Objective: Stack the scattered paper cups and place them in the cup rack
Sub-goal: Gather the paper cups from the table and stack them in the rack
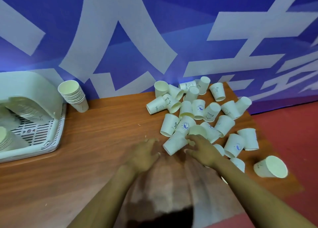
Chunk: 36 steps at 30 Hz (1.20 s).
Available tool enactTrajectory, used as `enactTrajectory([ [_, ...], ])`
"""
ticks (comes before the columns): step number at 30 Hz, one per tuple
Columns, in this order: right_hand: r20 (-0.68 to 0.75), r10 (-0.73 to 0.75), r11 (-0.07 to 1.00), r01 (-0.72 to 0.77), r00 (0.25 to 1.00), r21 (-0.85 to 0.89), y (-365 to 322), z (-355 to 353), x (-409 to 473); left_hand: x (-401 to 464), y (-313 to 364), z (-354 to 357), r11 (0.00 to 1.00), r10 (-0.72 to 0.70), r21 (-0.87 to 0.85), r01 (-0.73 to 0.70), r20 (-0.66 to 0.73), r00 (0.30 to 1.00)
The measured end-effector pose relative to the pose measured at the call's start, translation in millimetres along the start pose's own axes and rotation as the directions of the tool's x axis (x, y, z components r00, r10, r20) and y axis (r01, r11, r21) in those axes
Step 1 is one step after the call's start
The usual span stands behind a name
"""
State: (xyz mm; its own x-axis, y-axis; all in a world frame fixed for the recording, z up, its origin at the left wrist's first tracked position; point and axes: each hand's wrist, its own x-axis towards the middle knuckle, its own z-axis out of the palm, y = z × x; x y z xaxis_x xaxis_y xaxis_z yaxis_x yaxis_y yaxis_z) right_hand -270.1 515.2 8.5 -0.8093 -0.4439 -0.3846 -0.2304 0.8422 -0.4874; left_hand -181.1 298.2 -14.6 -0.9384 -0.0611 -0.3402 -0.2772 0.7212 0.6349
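Several white paper cups (pixel 199 109) lie scattered on the right part of the wooden table (pixel 103 124), most on their sides. One cup (pixel 174 144) lies between my hands at the heap's near edge. My left hand (pixel 146 152) is just left of it with fingers spread and relaxed, holding nothing. My right hand (pixel 200 149) reaches in from the right, its fingertips at that cup's side; the frame is blurred, so whether it grips is unclear. A stack of cups (pixel 74 95) stands upright beside the white cup rack (pixel 34 119) at the far left, which holds more stacked cups.
A blue and white banner wall (pixel 154 38) runs along the table's back edge. One cup (pixel 271 166) lies apart near the table's right edge, beyond which the red floor (pixel 292 133) shows. Bare wood lies between the rack and the heap.
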Motion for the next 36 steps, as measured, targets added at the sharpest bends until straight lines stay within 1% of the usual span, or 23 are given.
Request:
enactTrajectory([
  [2, -0.052, -0.023, 1.000, 0.024, 0.998, 0.011, 12, -10, 16, 17, 7, 4, 0.999, -0.010, 0.042, 0.011, -0.010, 1.000],
  [5, -0.078, -0.087, 0.996, 0.085, 0.993, -0.026, 29, -20, 35, 41, 29, 18, 0.997, -0.040, 0.066, 0.042, -0.033, 0.999],
  [7, -0.095, -0.140, 0.988, 0.133, 0.986, -0.076, 42, -24, 44, 54, 47, 35, 0.993, -0.076, 0.088, 0.081, -0.050, 0.996],
  [9, -0.112, -0.157, 0.977, 0.138, 0.981, -0.162, 56, -25, 54, 67, 58, 54, 0.990, -0.091, 0.097, 0.099, -0.078, 0.993],
  [11, -0.092, -0.172, 0.962, 0.147, 0.981, -0.230, 68, -24, 61, 77, 64, 67, 0.984, -0.118, 0.123, 0.129, -0.093, 0.989],
  [14, -0.033, -0.152, 0.970, 0.143, 0.988, -0.196, 82, -25, 67, 85, 70, 77, 0.975, -0.147, 0.151, 0.165, -0.123, 0.981],
  [16, -0.025, -0.145, 0.978, 0.140, 0.989, -0.152, 86, -26, 68, 89, 72, 83, 0.970, -0.144, 0.177, 0.169, -0.146, 0.979],
  [19, -0.009, -0.145, 0.980, 0.143, 0.989, -0.142, 84, -28, 66, 90, 75, 87, 0.962, -0.138, 0.214, 0.172, -0.161, 0.977],
  [22, 0.010, -0.153, 0.981, 0.153, 0.988, -0.119, 84, -30, 67, 84, 77, 84, 0.965, -0.155, 0.187, 0.185, -0.164, 0.974],
  [25, 0.009, -0.166, 0.983, 0.166, 0.986, -0.075, 80, -32, 64, 73, 75, 77, 0.978, -0.153, 0.116, 0.175, -0.176, 0.972],
  [28, -0.009, -0.155, 0.988, 0.154, 0.988, -0.032, 72, -34, 59, 57, 66, 65, 0.988, -0.143, 0.029, 0.153, -0.217, 0.966],
  [31, -0.035, -0.117, 0.992, 0.115, 0.993, -0.043, 60, -33, 52, 43, 53, 51, 0.990, -0.139, -0.040, 0.134, -0.227, 0.964],
  [34, -0.104, -0.108, 0.994, 0.105, 0.989, -0.036, 30, -31, 35, 26, 35, 35, 0.995, -0.079, -0.075, 0.061, -0.277, 0.958],
  [36, -0.140, -0.089, 0.996, 0.085, 0.986, -0.033, 3, -26, 19, 10, 21, 20, 0.999, -0.027, -0.052, 0.012, -0.304, 0.952],
])
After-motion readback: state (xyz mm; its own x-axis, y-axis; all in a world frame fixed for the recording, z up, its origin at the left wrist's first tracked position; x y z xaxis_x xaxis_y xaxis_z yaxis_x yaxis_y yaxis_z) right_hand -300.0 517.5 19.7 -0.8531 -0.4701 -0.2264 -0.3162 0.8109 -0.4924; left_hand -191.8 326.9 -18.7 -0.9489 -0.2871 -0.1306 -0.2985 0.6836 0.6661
